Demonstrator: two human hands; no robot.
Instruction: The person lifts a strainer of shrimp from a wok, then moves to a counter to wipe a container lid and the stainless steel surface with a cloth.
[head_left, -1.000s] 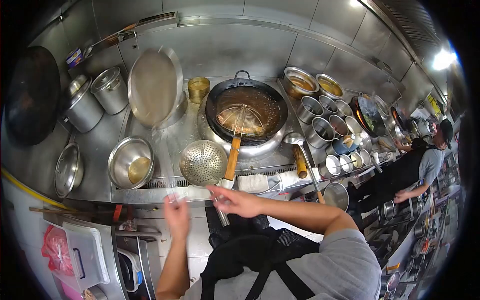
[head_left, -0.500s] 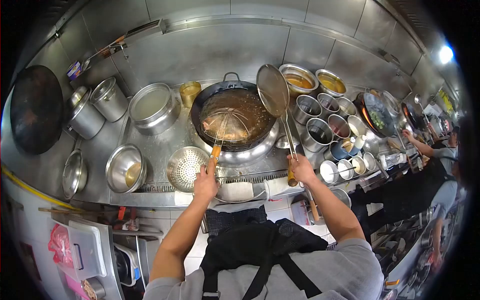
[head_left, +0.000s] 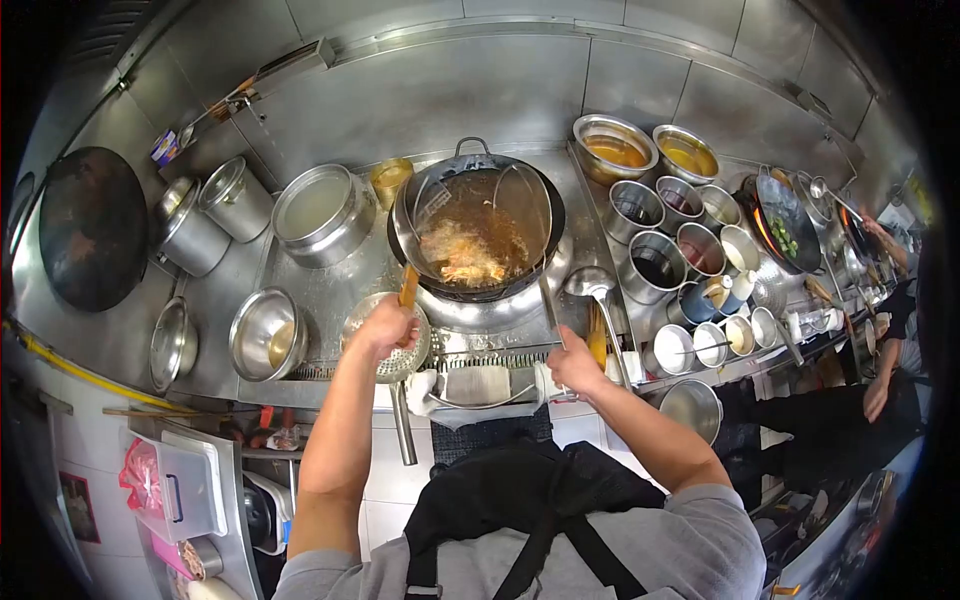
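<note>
A black wok [head_left: 480,225] of hot oil sits on the burner, with battered food [head_left: 463,255] frying in it. My left hand [head_left: 388,325] grips the wooden handle of a wire skimmer [head_left: 432,225] that dips into the oil on the left. My right hand [head_left: 572,365] holds the handle of a flat mesh strainer [head_left: 520,215], whose round head is lowered over the wok on the right. The two tools frame the food between them.
A perforated colander [head_left: 392,350] and a steel bowl [head_left: 265,335] lie left of the wok; lidded pots [head_left: 235,195] stand behind. A ladle [head_left: 595,290] and several seasoning tins [head_left: 690,250] sit right. Another person [head_left: 880,390] works at the far right.
My left hand moved up the skimmer handle and pushed it into the oil. My right hand swung the mesh strainer down from upright into the wok. The food now shows clearly.
</note>
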